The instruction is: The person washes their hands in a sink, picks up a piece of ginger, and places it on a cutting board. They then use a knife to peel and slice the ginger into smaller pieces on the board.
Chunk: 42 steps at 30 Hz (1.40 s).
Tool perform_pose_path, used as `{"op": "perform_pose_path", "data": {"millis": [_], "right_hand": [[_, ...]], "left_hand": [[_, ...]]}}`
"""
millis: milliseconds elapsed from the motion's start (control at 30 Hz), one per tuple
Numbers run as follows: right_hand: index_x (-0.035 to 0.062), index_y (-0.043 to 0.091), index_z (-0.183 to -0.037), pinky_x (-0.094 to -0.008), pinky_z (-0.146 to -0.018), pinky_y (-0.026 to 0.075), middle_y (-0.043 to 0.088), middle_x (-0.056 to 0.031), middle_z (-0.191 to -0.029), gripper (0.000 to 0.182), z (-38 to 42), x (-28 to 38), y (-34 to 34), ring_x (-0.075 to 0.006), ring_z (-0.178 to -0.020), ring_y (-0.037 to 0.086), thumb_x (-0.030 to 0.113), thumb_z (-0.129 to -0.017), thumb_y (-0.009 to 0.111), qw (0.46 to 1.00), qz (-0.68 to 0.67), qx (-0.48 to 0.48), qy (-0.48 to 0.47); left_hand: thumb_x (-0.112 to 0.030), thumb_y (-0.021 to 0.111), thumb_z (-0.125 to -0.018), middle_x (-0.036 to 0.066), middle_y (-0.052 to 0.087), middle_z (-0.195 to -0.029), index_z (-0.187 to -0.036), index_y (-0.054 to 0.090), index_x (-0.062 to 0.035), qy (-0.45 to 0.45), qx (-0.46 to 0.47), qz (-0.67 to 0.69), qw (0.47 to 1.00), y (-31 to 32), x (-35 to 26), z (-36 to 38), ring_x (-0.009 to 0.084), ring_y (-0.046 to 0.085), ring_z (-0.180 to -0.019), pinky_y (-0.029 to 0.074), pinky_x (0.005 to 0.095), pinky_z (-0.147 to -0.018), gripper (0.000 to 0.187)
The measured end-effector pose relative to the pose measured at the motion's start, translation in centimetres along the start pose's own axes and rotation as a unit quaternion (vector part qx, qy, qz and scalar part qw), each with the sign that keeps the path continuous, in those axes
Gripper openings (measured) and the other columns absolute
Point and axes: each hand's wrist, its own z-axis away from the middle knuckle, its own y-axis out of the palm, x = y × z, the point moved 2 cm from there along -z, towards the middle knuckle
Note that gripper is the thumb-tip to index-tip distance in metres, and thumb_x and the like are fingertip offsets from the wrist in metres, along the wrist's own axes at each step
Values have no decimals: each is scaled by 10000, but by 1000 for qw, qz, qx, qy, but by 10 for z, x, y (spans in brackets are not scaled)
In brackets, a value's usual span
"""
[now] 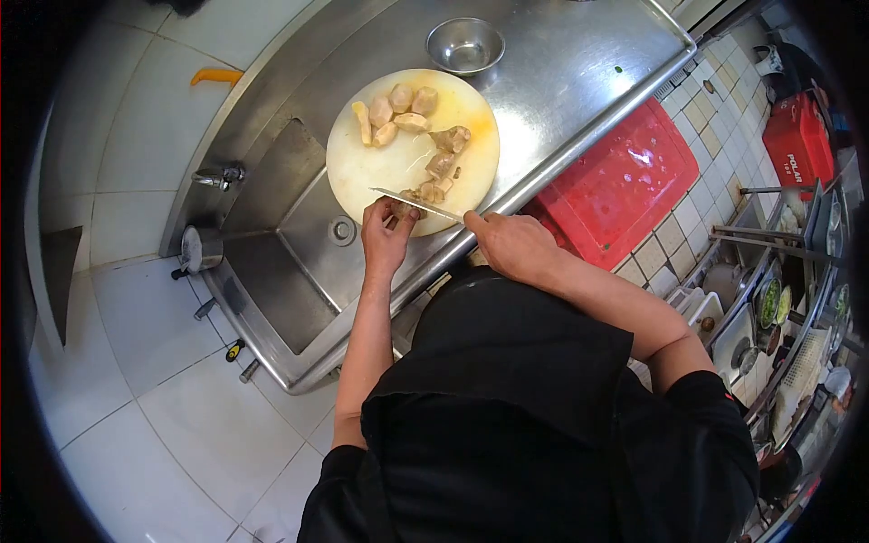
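Two hands meet at the round white board (358, 172) on the steel counter (561, 68). We see the right hand (514, 244) closed around the handle of a knife (424, 205), and the left hand (387, 237), fingers bent in, pinching a brown lump (398, 210) close beside the blade. Farther up the board we find pale chunks (381, 111) (well apart from the knife), with a metal bowl (464, 47) just beyond.

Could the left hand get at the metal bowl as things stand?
Probably not directly: the left hand holds a brown piece on the cutting board, the knife lies across the straight path, and the metal bowl sits by the board's far edge.
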Motion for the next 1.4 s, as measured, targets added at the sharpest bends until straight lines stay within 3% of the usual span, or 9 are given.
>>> {"op": "perform_pose_path", "data": {"millis": [100,167,367,567,700,1000,1100,1267,1400], "right_hand": [[24,497,-1144,-549,-667,551,682,-229,-866,227,-2,-1,-1,-432,-801,705,94,-933,541,1000,4,6,-1],[20,496,-1149,-550,-668,550,682,-230,-859,238,-4,-1,0,-433,-803,706,79,-923,542,1000,4,12,-4],[-8,486,-1153,-549,-677,546,686,-236,-841,276,-17,0,5,-434,-810,704,40,-888,547,1000,-9,25,-1],[-14,480,-1156,-550,-750,539,690,-252,-869,270,-44,6,13,-443,-865,693,43,-896,528,999,-33,29,-2],[-19,480,-1185,-549,-782,537,695,-272,-912,288,-65,8,20,-448,-903,691,37,-904,509,998,-54,22,11],[-31,502,-1205,-538,-844,529,699,-301,-980,280,-79,1,31,-452,-969,687,70,-945,484,992,-99,49,62],[-29,507,-1189,-535,-849,531,701,-294,-986,266,-64,-6,25,-451,-982,686,87,-950,482,991,-95,44,80],[-36,482,-1151,-572,-790,515,684,-296,-887,240,-40,-11,25,-469,-883,676,146,-995,487,992,-86,40,82],[-16,493,-1148,-573,-745,514,681,-271,-830,229,-30,-10,30,-469,-823,673,161,-1002,503,996,-63,44,52]], "left_hand": [[-192,846,-853,169,583,-1242,-1245,632,15,-15,-11,30,999,1,2,-1,299,649,-1124,570,387,-958,492],[-163,841,-858,160,574,-1237,-1257,627,12,-2,0,-23,1000,1,3,-3,289,645,-1127,573,380,-953,486],[-89,820,-867,127,547,-1238,-1253,627,-16,-34,10,44,998,2,-5,-4,267,642,-1131,582,377,-979,438],[-81,818,-866,127,530,-1253,-1261,617,-29,-51,45,54,996,-2,-2,-10,270,630,-1169,587,379,-983,447],[-62,812,-866,125,522,-1268,-1266,613,-39,-36,60,29,997,-3,-2,-13,270,624,-1185,589,378,-980,447],[7,784,-866,82,531,-1239,-1197,572,-38,18,87,150,985,-11,31,1,224,603,-1187,562,356,-984,396],[-29,792,-873,77,557,-1224,-1168,566,-55,-4,96,227,969,-11,34,7,199,605,-1167,554,355,-972,373],[-115,802,-895,63,631,-1045,-1054,542,-60,-74,27,97,992,-14,15,2,186,654,-1000,546,313,-875,310],[-91,798,-887,64,637,-999,-1028,528,-64,-123,13,162,979,-12,12,-1,176,661,-895,550,309,-836,306]]}}
